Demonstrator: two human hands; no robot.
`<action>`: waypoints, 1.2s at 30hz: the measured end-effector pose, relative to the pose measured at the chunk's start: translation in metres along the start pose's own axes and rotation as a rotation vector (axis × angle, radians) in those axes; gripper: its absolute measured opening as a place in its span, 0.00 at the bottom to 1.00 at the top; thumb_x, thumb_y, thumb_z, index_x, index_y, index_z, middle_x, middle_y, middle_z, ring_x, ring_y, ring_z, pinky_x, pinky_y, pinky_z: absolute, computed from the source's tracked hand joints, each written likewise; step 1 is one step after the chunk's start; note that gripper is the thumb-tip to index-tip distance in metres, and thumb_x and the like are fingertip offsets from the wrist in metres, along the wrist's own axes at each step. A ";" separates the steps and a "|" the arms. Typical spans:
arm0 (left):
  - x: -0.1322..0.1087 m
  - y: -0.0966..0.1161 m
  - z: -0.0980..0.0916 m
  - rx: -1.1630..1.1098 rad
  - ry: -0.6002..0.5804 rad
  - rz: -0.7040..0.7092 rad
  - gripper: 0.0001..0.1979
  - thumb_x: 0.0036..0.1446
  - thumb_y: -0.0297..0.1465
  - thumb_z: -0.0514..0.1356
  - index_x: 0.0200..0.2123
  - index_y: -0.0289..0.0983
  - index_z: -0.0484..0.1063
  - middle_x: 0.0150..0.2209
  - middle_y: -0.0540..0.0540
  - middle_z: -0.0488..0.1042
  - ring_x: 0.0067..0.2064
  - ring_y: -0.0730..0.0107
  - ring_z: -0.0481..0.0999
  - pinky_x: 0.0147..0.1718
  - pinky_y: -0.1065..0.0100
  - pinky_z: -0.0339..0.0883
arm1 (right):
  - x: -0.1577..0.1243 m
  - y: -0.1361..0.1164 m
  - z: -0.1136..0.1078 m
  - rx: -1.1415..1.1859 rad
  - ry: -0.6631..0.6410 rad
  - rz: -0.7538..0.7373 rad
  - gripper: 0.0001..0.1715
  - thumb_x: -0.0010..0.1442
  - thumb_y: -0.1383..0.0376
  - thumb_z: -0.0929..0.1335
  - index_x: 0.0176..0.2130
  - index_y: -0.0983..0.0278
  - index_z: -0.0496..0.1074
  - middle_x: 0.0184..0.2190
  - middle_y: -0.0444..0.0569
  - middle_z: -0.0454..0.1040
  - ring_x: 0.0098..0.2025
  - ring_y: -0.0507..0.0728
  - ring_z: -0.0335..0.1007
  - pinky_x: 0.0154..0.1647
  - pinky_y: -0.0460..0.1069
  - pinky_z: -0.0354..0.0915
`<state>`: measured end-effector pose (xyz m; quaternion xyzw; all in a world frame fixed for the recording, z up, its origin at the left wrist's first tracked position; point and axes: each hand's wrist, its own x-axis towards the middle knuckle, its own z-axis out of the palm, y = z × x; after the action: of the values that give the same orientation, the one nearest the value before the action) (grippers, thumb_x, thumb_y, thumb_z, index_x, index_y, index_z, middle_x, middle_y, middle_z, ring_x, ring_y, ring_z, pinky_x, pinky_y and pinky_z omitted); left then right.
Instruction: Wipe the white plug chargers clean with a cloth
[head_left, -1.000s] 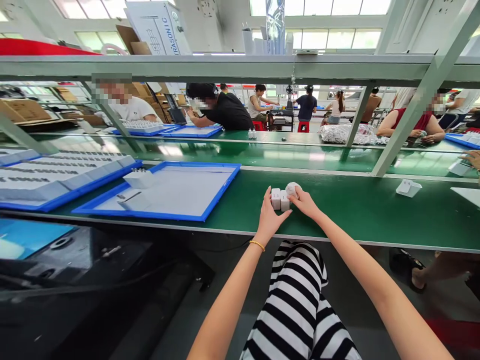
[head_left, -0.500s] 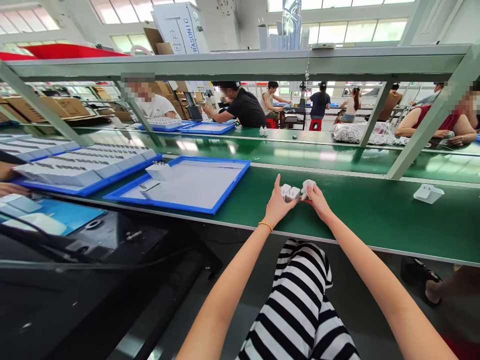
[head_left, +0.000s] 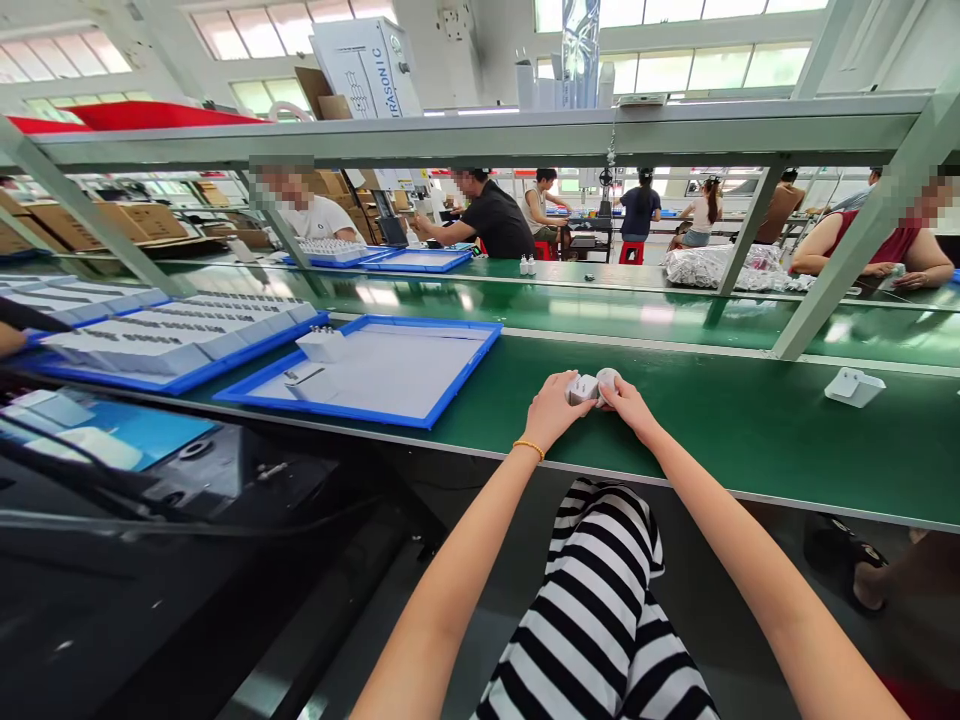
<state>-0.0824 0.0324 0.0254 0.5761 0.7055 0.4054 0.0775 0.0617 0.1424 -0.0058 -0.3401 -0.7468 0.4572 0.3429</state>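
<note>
Left hand [head_left: 553, 408] and right hand [head_left: 631, 405], seen from my remote station, meet near the front edge of the green surface [head_left: 720, 425]. I have the left hand curled around a pair of white blocks [head_left: 583, 390], thumb on the near side and fingers beyond; this grip presumably steadies them side by side. The right hand is clamped on a crumpled white wad [head_left: 608, 380], pinched small, I judge, so that it can bear on a narrow face. Wad and blocks lie against or just beside each other; I cannot tell which, nor whether the blocks rest on the surface. To the left, a blue-rimmed tray [head_left: 390, 372] bears a white piece [head_left: 322, 344] at its far left side, perhaps set there to leave room. Beyond it stand close rows of white pieces [head_left: 232, 335], probably packed for order. A lone white holder [head_left: 855, 386] sits well apart, right.
</note>
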 end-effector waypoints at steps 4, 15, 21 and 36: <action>0.002 -0.005 -0.004 0.079 -0.015 0.024 0.30 0.49 0.44 0.67 0.56 0.44 0.70 0.59 0.45 0.71 0.57 0.53 0.73 0.53 0.59 0.68 | -0.002 -0.003 0.000 0.053 0.009 0.050 0.20 0.57 0.48 0.65 0.38 0.61 0.70 0.37 0.48 0.76 0.36 0.55 0.74 0.41 0.52 0.74; 0.008 -0.014 -0.002 0.076 0.006 0.102 0.27 0.49 0.43 0.69 0.53 0.44 0.73 0.55 0.46 0.74 0.56 0.58 0.73 0.56 0.60 0.67 | -0.004 -0.005 0.002 0.070 0.010 0.055 0.18 0.57 0.49 0.66 0.34 0.61 0.67 0.34 0.46 0.75 0.35 0.53 0.72 0.38 0.51 0.74; 0.005 -0.011 0.000 0.089 0.013 0.054 0.28 0.48 0.44 0.68 0.53 0.45 0.73 0.53 0.44 0.72 0.51 0.58 0.76 0.51 0.61 0.69 | -0.003 -0.003 0.003 0.053 0.005 0.043 0.19 0.57 0.48 0.66 0.36 0.61 0.69 0.33 0.45 0.76 0.34 0.53 0.72 0.37 0.50 0.73; -0.011 -0.011 -0.005 0.062 0.084 -0.008 0.23 0.50 0.42 0.68 0.49 0.45 0.72 0.44 0.47 0.71 0.44 0.62 0.76 0.45 0.65 0.69 | -0.006 -0.005 0.002 -0.020 -0.091 -0.043 0.27 0.56 0.42 0.64 0.37 0.62 0.73 0.29 0.47 0.77 0.33 0.56 0.73 0.39 0.52 0.70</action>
<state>-0.0897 0.0202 0.0173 0.5578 0.7228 0.4068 0.0316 0.0621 0.1348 -0.0036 -0.3062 -0.7733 0.4571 0.3150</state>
